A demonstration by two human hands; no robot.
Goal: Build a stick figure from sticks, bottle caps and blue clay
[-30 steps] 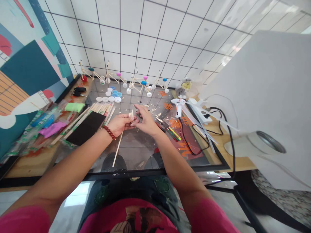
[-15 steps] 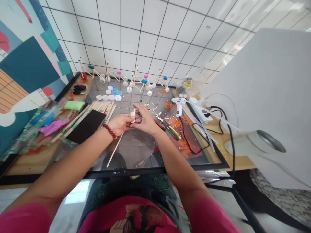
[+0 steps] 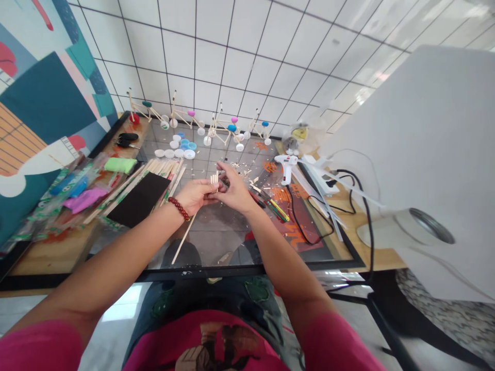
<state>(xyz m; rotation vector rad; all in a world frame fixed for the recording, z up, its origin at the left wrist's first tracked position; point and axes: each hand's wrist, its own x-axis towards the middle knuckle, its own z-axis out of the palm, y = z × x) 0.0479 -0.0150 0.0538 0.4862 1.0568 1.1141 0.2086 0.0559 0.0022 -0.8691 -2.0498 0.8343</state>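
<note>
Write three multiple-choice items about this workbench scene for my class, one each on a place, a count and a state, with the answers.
1. Where is the white hot glue gun?
A) Right of the hands
B) Left of the hands
C) In the left hand

2. How many stick-built model bicycles stand in the far row?
A) Two
B) Four
C) Seven

3. What is the right hand doing?
A) Gripping the glue gun
B) Lying flat, palm down
C) Curled at the small stick bundle

Answers:
1. A: it lies past the right hand.
2. B: four stand by the tiled wall.
3. C: its fingers curve at the bundle.
</note>
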